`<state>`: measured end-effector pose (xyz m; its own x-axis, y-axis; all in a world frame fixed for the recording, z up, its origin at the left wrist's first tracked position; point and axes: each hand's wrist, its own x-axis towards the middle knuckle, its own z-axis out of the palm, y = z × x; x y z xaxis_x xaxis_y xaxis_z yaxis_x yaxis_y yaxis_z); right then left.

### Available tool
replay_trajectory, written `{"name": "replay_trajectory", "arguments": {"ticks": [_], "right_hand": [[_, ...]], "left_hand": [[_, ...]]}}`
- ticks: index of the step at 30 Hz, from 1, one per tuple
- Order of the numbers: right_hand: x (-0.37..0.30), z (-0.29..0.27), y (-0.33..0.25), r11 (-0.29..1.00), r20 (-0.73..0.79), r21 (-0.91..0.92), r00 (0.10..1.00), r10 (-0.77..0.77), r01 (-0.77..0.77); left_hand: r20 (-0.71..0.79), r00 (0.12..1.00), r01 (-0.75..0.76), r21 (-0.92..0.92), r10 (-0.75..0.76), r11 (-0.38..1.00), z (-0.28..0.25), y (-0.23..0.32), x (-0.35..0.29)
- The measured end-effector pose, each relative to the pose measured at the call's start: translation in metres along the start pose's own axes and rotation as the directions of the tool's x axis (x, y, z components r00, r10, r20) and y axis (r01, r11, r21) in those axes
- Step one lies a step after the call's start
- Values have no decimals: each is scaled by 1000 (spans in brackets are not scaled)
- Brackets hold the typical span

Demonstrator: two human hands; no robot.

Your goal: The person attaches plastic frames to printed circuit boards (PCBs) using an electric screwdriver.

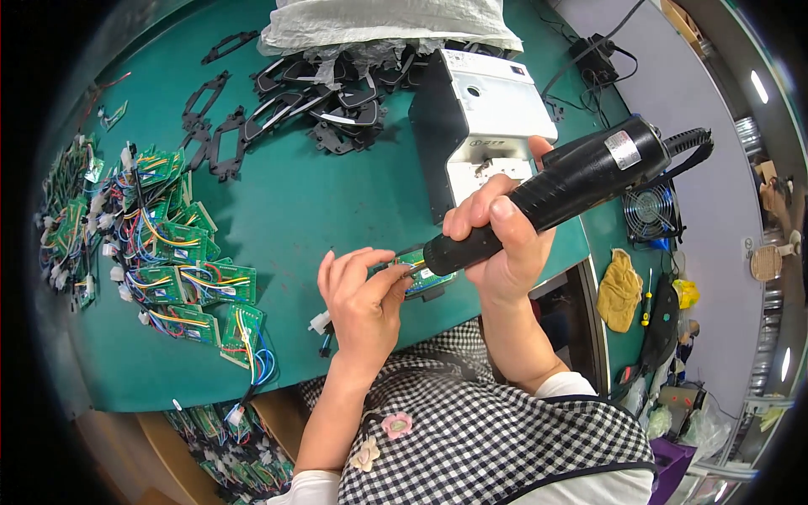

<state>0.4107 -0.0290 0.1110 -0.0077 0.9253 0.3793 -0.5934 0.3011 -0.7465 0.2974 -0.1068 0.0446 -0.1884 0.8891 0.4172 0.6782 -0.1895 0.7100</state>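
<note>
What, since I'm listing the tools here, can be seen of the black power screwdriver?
The power screwdriver is a thick black cylinder, plastic-looking, with a pale label near its rear and a ribbed black cable sleeve behind. It slants down leftward, in the grip of the right hand. Its slim bit points over the green circuit board, beside the left hand; contact is unclear.
</note>
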Motion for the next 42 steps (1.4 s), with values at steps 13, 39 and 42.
{"name": "replay_trajectory", "arguments": {"ticks": [13, 39, 42], "right_hand": [[-8, -1, 9, 976, 58, -215, 998, -6, 19], [-1, 3, 25, 906, 260, -400, 931, 256, -137], [12, -4, 11, 971, 180, -231, 979, 99, -56]], "left_hand": [[65, 988, 117, 256, -138, 960, 8, 7, -15], [76, 991, 88, 239, -109, 967, 16, 2, -24], [97, 992, 59, 235, -84, 970, 16, -1, -19]]}}
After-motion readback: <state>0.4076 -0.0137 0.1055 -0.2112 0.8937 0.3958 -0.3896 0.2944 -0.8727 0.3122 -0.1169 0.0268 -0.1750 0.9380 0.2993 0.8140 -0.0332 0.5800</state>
